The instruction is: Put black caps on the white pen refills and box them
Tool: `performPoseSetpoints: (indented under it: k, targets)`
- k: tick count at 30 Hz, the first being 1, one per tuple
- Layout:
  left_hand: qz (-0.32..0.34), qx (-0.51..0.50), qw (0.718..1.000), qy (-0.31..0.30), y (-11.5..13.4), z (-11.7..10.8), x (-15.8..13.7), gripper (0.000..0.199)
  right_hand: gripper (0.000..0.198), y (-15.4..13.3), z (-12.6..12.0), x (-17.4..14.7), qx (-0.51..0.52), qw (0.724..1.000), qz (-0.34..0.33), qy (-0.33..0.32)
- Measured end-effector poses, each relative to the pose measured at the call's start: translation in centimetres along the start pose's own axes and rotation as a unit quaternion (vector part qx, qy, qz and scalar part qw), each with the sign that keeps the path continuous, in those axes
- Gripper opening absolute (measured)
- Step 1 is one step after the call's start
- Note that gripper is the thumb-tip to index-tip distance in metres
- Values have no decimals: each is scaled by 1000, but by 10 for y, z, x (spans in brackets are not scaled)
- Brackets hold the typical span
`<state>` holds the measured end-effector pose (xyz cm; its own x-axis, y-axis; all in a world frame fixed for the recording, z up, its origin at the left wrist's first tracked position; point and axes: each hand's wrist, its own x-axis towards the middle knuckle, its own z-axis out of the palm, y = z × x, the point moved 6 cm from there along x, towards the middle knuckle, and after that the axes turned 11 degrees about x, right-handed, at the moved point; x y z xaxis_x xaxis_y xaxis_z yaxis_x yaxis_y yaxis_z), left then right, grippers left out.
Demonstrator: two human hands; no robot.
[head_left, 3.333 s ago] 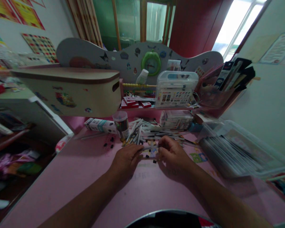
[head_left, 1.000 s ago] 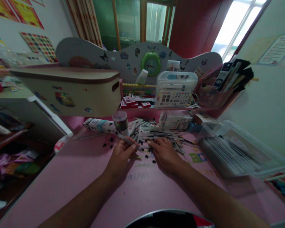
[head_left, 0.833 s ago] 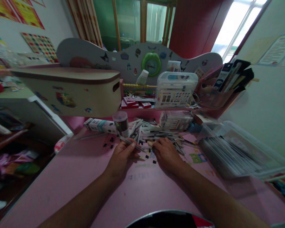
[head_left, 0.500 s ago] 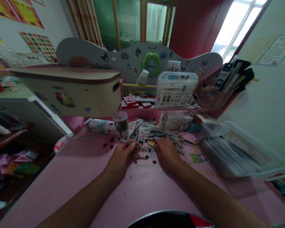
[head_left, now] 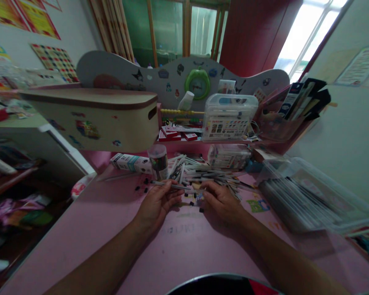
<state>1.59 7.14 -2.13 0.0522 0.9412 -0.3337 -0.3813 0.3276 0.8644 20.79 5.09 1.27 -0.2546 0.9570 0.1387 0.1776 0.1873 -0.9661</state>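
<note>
My left hand (head_left: 158, 200) pinches a slim grey pen (head_left: 172, 185) between thumb and forefinger, its tip pointing right. Just across from that tip, my right hand (head_left: 219, 200) is curled with thumb and fingers close together; whatever they may hold is too small to make out. Behind both hands lies a loose heap of white and grey pens (head_left: 199, 172). Small black caps lie on the pink desk, one cap (head_left: 201, 210) beside my right hand and several more left of my left hand. A clear tub of pens (head_left: 158, 162) stands behind my left hand.
A long printed box (head_left: 130, 163) lies at back left. Right of the heap stands a clear bin (head_left: 320, 196) of pens in rows. A transparent marker case (head_left: 229, 116) and a beige storage box (head_left: 110, 121) sit on the raised shelf.
The pen in my left hand has swung closer to level, and those fingers have loosened outward. My right hand has drawn back from the heap, its fingers curling in.
</note>
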Motion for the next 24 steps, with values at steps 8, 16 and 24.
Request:
performPoseSetpoints:
  k: [8, 16, 24]
  targets:
    - [-3, -1, 1000, -28, -4, 7, -4, 4, 20, 8, 7, -1, 46, 999, 0, -17]
    - [-13, 11, 1000, -22, -5, 8, -5, 7, 25, -1, 9, -2, -38, 999, -29, -9]
    - [-1, 27, 998, -54, -11, 6, -4, 6, 25, -7, 13, -8, -146, 987, -61, -9]
